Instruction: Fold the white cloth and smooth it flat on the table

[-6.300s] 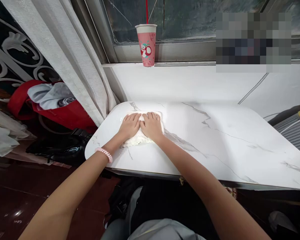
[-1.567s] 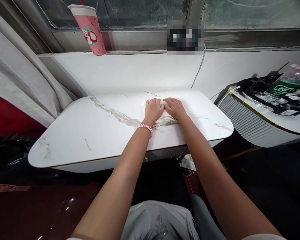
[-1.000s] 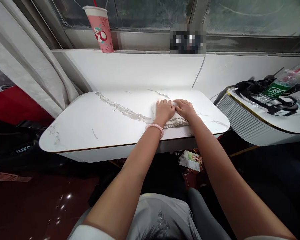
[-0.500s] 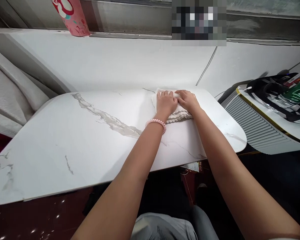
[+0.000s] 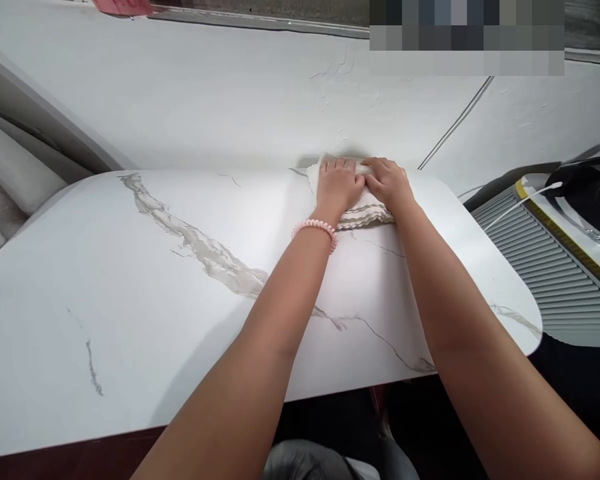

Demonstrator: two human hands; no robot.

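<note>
Both hands (image 5: 339, 187) (image 5: 389, 184) spread palm-down over an off-white cloth (image 5: 364, 212), its middle hidden beneath, a pink cup (image 5: 124, 7) cut off above.

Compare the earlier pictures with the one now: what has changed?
The left hand and right hand have moved the cloth rightward along the white tabletop, from its left end to the back edge nearer its right end. Unchanged: both hands rest on it, side by side.

A pink cup (image 5: 123, 7), cropped at the top, stands on the window ledge (image 5: 260, 21) above a white wall (image 5: 205, 100) with a slanting cable (image 5: 457, 121), while a pale curtain (image 5: 0, 187) hangs at left and a white cord (image 5: 554, 186) crosses a ribbed cabinet (image 5: 555, 267) at right.
</note>
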